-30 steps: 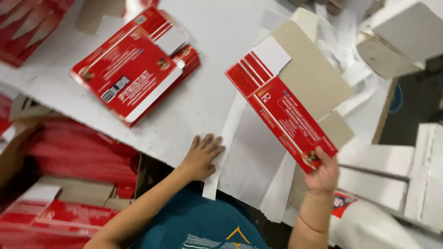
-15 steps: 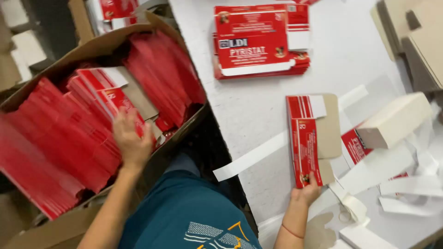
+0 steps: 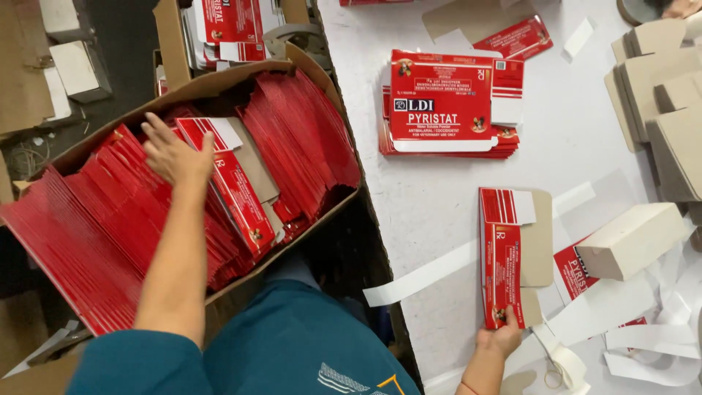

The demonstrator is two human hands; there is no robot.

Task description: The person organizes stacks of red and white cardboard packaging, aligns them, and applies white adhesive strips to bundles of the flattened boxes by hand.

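Flattened cartons [image 3: 110, 234]: left hand [image 3: 174, 155] spread on them; right hand [image 3: 499, 341] pinches another carton [image 3: 504, 256].

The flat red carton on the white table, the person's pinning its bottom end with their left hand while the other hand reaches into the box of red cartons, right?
Not quite: the head view shows the right hand holding the bottom end of the flat red carton on the white table. The left hand is the one reaching into the box of red cartons.

Red flat cartons [image 3: 110, 227] fill the cardboard box [image 3: 219, 80].
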